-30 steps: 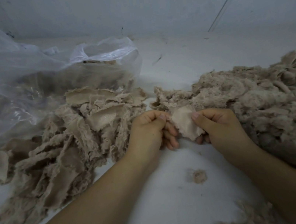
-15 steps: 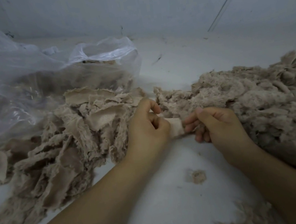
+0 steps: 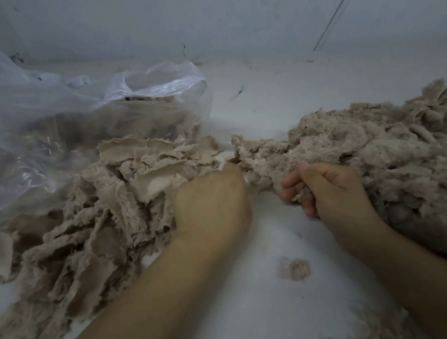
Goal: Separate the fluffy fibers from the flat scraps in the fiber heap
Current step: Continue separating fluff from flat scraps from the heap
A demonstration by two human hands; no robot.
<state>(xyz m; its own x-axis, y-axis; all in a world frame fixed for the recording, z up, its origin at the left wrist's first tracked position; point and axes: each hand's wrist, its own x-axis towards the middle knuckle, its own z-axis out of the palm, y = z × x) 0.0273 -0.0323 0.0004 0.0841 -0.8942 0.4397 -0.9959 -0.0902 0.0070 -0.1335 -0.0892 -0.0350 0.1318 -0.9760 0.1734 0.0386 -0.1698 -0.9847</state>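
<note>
Since half a second ago the two hands have parted: the left hand (image 3: 211,200) has swung over to the flat scraps pile (image 3: 86,235) at the left, and the flat piece that was stretched between the hands is no longer visible. Only the back of that hand shows, its knuckles against the edge of the pile, so whether it is holding the scrap or has let it go cannot be told. The right hand (image 3: 328,190) sits at the near edge of the fiber heap (image 3: 390,160), fingers curled and pinching a small tuft of fluff (image 3: 298,195) against the thumb. Behind the scraps lies a clear plastic bag (image 3: 32,117) with more of the same material inside, and a stray clump (image 3: 298,269) rests on the white surface (image 3: 270,323) between the forearms. This looks like the drop-off step of one cycle: scrap to the left, fluff to the right. To do it well, the left hand should release the piece fully onto the scraps without dragging others back toward the middle, and the right should lay its tuft on the fluffy side. The stuff clings, so fingers need a clean opening, and the gap between the piles should be kept clear.
</note>
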